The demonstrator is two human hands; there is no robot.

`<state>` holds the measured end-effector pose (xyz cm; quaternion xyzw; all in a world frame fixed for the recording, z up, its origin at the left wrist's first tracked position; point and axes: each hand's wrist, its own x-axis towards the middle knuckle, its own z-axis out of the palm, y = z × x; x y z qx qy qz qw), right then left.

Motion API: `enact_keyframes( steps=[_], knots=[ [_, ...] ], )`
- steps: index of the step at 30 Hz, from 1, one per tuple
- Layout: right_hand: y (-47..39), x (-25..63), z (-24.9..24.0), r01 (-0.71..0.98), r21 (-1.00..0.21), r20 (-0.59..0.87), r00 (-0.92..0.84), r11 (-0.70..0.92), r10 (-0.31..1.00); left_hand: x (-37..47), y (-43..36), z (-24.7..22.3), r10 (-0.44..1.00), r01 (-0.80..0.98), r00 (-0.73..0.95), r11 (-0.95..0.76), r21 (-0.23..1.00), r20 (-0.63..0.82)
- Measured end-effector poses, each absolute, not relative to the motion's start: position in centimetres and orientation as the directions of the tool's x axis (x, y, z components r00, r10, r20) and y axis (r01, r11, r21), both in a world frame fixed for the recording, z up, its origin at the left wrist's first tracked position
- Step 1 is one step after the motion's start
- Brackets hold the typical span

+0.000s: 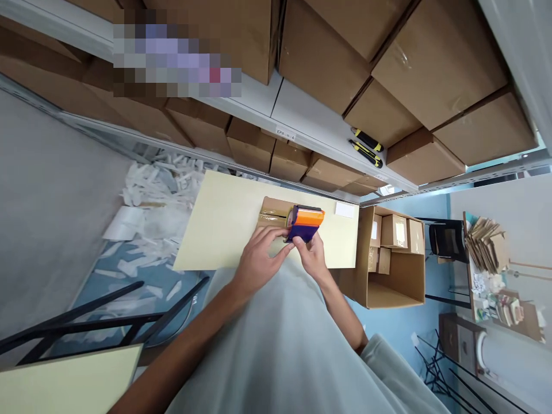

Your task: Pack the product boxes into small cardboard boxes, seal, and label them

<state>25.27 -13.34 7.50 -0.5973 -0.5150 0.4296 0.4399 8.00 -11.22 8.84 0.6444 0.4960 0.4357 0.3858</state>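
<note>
An orange and dark purple tape dispenser point(307, 223) is held up over the near edge of a pale yellow table. My right hand point(314, 257) grips it from below and the right, with the thumb on its near side. At its left end, where the tape roll shows, my left hand point(263, 256) pinches with thumb and forefinger; what lies between those fingertips, perhaps the tape end, is too small to make out. Just behind lies a small cardboard box point(273, 207) with shiny tape across its top, partly hidden by the dispenser and my left hand.
A white label point(344, 209) lies on the table point(224, 224). To the right stands a large open carton point(395, 290) with several small boxes inside. Shelves of cardboard boxes point(323, 52) rise behind, with two yellow-black cutters point(366, 148). Paper scraps point(159, 190) cover the floor at left.
</note>
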Motion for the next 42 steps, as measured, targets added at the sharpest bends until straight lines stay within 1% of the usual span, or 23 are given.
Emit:
enact_keyframes(
  steps=[3, 5, 8, 10, 13, 16, 20, 23, 27, 29, 31, 33, 36, 40, 42],
  knots=[
    [-13.8, 25.7, 8.4, 0.307, -0.948, -0.078, 0.042, -0.087, 0.996, 6.3, -10.3, 11.3, 0.981, 0.275, 0.079, -0.19, 0.942, 0.175],
    [-14.3, 26.2, 9.3, 0.357, -0.931, -0.08, -0.008, -0.072, 0.997, 5.2, -9.2, 13.2, 0.983, 0.24, 0.079, -0.182, 0.954, 0.167],
    [-15.0, 27.1, 10.5, 0.428, -0.903, -0.085, -0.085, -0.04, 0.993, 4.1, -7.5, 15.5, 0.977, 0.231, 0.135, -0.195, 0.953, 0.168],
    [-15.2, 27.8, 11.1, 0.486, -0.874, -0.093, -0.116, -0.025, 0.989, 3.7, -6.5, 16.3, 0.971, 0.233, 0.194, -0.181, 0.956, 0.137],
    [-15.4, 28.8, 11.4, 0.566, -0.824, -0.072, -0.159, 0.031, 0.985, 3.3, -5.7, 16.7, 0.961, 0.227, 0.273, -0.114, 0.967, 0.049],
    [-15.5, 29.7, 11.5, 0.618, -0.776, -0.017, -0.222, 0.127, 0.975, 2.9, -5.4, 16.6, 0.935, 0.195, 0.355, -0.065, 0.979, -0.009],
    [-15.7, 30.8, 11.7, 0.643, -0.727, 0.043, -0.308, 0.241, 0.95, 2.5, -5.6, 16.6, 0.9, 0.151, 0.434, -0.047, 0.987, -0.024],
    [-15.8, 31.3, 12.1, 0.65, -0.718, 0.032, -0.33, 0.251, 0.943, 2.5, -6.4, 16.9, 0.903, 0.149, 0.429, -0.053, 0.987, -0.016],
    [-15.8, 31.1, 12.2, 0.661, -0.732, -0.034, -0.28, 0.167, 0.959, 2.9, -7.7, 16.7, 0.928, 0.203, 0.369, -0.125, 0.971, 0.043],
    [-15.7, 30.7, 11.6, 0.661, -0.743, -0.083, -0.242, 0.102, 0.967, 3.1, -8.2, 15.7, 0.948, 0.239, 0.316, -0.098, 0.966, 0.018],
    [-15.5, 30.1, 10.6, 0.652, -0.758, -0.164, -0.21, 0.013, 0.964, 3.2, -8.5, 13.7, 0.96, 0.268, 0.271, -0.001, 0.963, -0.074],
    [-15.3, 29.6, 9.4, 0.628, -0.772, -0.272, -0.19, -0.096, 0.943, 3.4, -8.8, 11.1, 0.949, 0.273, 0.236, 0.142, 0.952, -0.209],
    [-14.7, 29.2, 8.5, 0.594, -0.776, -0.416, -0.226, -0.215, 0.881, 3.7, -9.6, 7.2, 0.912, 0.204, 0.181, 0.331, 0.921, -0.368],
    [-13.1, 30.8, 9.7, 0.629, -0.739, -0.551, -0.356, -0.242, 0.755, 3.5, -10.2, 3.6, 0.876, 0.094, 0.079, 0.468, 0.879, -0.475],
    [-11.9, 32.4, 10.6, 0.676, -0.702, -0.588, -0.372, -0.225, 0.718, 2.9, -9.7, 2.5, 0.865, 0.062, -0.013, 0.502, 0.863, -0.502]
  ],
)
